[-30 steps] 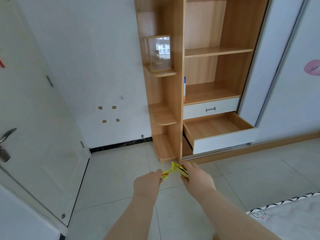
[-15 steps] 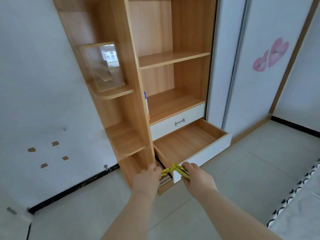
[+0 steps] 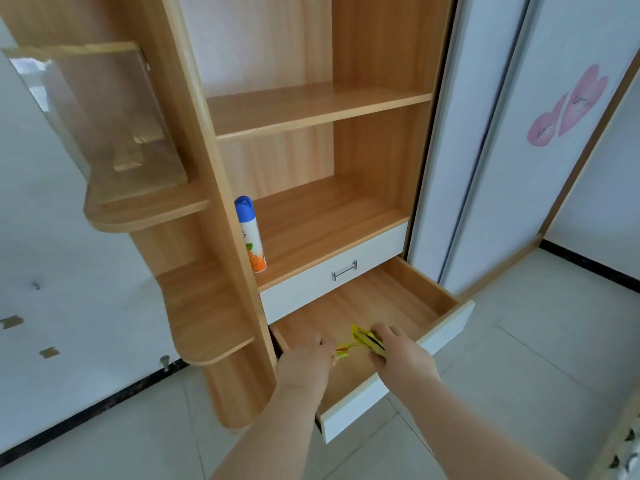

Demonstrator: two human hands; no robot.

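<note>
Both my hands reach over the pulled-out bottom drawer [image 3: 446, 327] of a wooden cabinet. Between them is a small yellow packet [image 3: 360, 341] with red and black print. My left hand [image 3: 304, 363] pinches its left end and my right hand [image 3: 401, 355] grips its right end. The packet hangs just above the drawer's wooden floor, partly hidden by my fingers. The rest of the drawer's floor shows nothing else lying on it.
A closed white drawer with a metal handle [image 3: 344, 270] sits above the open one. A spray can [image 3: 251, 235] with a blue cap stands on the shelf above. Rounded side shelves [image 3: 204, 317] jut out left, one carrying a clear box [image 3: 100, 123]. White sliding doors [image 3: 519, 143] stand to the right.
The view has moved closer to the cabinet. Both hands, still holding the yellow packet, have moved from in front of the drawer to over its inside.
</note>
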